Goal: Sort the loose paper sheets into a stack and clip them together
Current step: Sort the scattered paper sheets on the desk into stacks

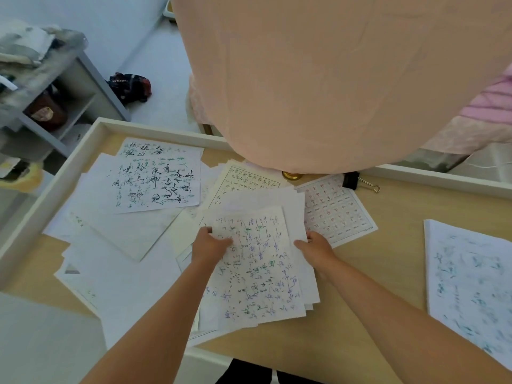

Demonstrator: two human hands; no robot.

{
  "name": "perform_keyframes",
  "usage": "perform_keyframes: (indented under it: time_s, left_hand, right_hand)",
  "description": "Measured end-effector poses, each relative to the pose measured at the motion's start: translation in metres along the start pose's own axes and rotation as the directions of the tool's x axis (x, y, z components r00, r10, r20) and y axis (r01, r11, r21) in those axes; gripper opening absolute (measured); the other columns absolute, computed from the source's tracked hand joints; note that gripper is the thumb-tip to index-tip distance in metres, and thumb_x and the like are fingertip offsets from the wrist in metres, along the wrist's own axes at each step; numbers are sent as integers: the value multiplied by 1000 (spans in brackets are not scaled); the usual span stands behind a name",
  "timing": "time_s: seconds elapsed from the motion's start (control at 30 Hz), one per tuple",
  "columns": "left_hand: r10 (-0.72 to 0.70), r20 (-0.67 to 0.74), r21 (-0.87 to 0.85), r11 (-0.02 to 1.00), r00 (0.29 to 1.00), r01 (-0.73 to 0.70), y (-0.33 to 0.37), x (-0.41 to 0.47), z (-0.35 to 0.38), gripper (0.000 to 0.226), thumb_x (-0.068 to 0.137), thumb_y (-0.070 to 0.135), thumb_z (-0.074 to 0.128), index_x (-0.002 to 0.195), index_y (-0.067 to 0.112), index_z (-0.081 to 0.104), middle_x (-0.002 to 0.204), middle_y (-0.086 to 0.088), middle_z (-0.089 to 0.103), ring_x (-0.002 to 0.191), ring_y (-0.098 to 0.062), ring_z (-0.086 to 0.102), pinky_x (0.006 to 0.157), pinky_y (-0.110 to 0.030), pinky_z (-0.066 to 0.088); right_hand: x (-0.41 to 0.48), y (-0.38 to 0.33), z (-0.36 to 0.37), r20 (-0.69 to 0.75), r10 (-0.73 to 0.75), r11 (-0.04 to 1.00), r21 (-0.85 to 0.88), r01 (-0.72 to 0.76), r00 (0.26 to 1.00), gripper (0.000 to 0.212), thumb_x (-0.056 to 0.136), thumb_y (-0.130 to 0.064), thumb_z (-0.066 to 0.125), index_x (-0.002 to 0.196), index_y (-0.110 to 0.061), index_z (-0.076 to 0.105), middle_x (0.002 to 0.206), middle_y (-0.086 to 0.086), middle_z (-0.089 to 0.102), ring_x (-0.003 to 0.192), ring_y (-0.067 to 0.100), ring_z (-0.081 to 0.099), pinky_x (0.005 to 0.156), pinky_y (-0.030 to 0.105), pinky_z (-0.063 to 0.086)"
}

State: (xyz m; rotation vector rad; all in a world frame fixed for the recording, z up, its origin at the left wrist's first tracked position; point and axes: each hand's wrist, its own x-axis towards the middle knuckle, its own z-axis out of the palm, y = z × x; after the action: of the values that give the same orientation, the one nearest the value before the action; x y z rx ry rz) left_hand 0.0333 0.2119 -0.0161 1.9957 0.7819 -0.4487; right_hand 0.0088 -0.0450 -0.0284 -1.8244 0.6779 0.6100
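Head view: looks down on a desk strewn with written paper, with both forearms reaching in from the bottom edge.
Peach cloth (332, 79): hangs across the top middle and right, hiding the middle of the desk's far side.
Desk (393, 273): pale wood top with a raised white rim (69, 173) along the far and left sides, so it holds the papers like a shallow tray.
Loose sheets (124, 245): overlap at odd angles over the left half of the desk; the one lying uppermost toward the far side carries large dark brush characters (158, 181).
Right pile (471, 278): sheets with faint blue-green writing, lying alone at the right, well apart from the held stack.
Held stack (257, 273): several sheets, unevenly fanned, in the middle of the desk between the two hands; the top sheet is covered in blue and green writing.
Shelf unit (69, 87): grey, standing on the floor left of the desk; one open compartment holds a brown jar (45, 110) with a yellowish label. The things on top are too blurred to name.
Left hand (212, 245): grip closed on the held stack's left edge, thumb on top.
Right hand (315, 246): grip closed on the held stack's right edge.
Grid sheet (335, 209): printed squares with red characters, flat on the desk just beside the right hand, partly under the held stack.
Dark bag (130, 87): on the floor beyond the desk.
Binder clip (357, 182): black with gold wire handles, on the desk by the far rim, just past the grid sheet.
Brass-coloured object (291, 175): half hidden under the cloth's hem; I cannot tell what it is.
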Motion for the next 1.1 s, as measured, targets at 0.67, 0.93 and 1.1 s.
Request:
perform_keyframes:
  time_s: [0.67,0.93,1.1]
  left_hand:
    - [141,-18,249,959,990,-132,-20,8,9,86,83,24,75,153,14,25,149,-12,35,140,-32,28,110,-48,35]
    - [-4,209,-190,981,978,45,-19,19,-9,47,90,18,69,133,9,52,118,-6,63,100,-22,63,87,-35,51]
    - [43,272,-159,987,961,0,-19,27,-7,12,92,28,62,87,17,59,85,-7,59,76,-20,54,72,-35,46]
  right_hand:
    - [13,-15,34,-122,-2,998,-66,-6,993,48,83,-9,72,122,-22,46,108,-3,59,81,11,61,56,24,48]
    - [5,-13,38,-103,45,998,-46,-50,994,32,88,-15,71,119,-13,64,101,0,66,86,19,62,66,27,48]
    - [-5,-8,13,-154,-6,999,-46,-1,988,34,88,-4,68,120,-14,64,108,4,68,90,21,63,74,31,53]
